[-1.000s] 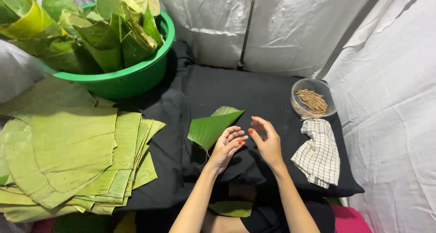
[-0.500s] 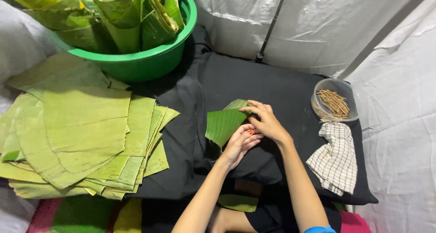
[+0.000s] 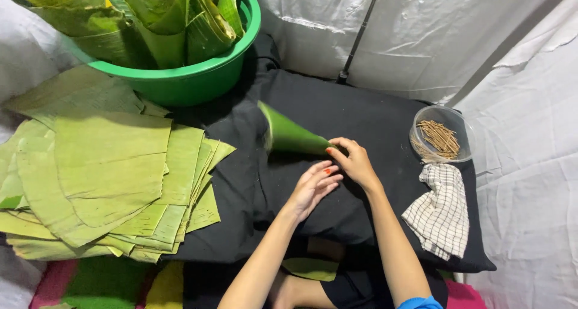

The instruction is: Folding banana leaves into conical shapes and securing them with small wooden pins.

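Note:
A green banana leaf rolled into a cone point(image 3: 289, 134) lies on the black cloth point(image 3: 373, 113), its wide mouth pointing left and its tip to the right. My right hand point(image 3: 355, 161) pinches the cone's narrow tip. Just below it, my left hand point(image 3: 313, 185) hovers with fingers apart, holding nothing, its fingertips close to the cone's tip.
A stack of flat cut banana leaves point(image 3: 108, 170) lies at the left. A green basin point(image 3: 198, 80) full of rolled leaf cones stands at the back left. A clear bowl of thin sticks point(image 3: 442, 134) and a checked cloth point(image 3: 442, 210) sit at the right. White sheeting surrounds.
The flat leaf piece has been rolled into a cone. My right hand now grips its tip and my left hand has come off the leaf.

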